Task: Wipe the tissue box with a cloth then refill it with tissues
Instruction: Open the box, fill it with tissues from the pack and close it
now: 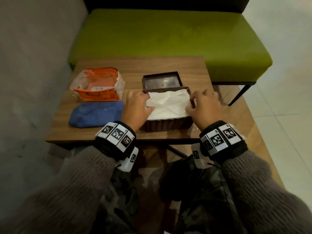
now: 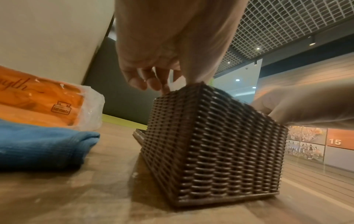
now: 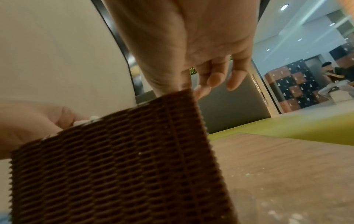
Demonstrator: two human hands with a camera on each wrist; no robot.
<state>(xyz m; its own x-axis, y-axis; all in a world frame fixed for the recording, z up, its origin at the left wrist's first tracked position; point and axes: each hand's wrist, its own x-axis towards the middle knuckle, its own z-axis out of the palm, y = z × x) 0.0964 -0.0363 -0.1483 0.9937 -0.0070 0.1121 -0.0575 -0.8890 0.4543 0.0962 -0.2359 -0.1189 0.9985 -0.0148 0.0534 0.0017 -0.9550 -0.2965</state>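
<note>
- The green upholstered bench seat stands behind the wooden counter, against a pale wall.
- The wooden counter carries everything else, and the person sits at its near edge.
- The dark brown woven tissue box sits open at the counter's near middle, directly between the two hands, filled with white tissues that lie crumpled up to its rim.
- The folded blue cloth lies to the left of the box, just beside the left wrist.
- The orange plastic tissue pack, torn open, lies behind the cloth.
- The dark brown box lid lies upside down just behind the box.
- The left hand rests over the box's left end, its fingers loosely bent, thumb and fingertips touching the tissues at the rim.
- The right hand sits at the right end, fingers curled down, fingertips pressing the tissue edge inside the wall; a true pinch cannot be told.
</note>
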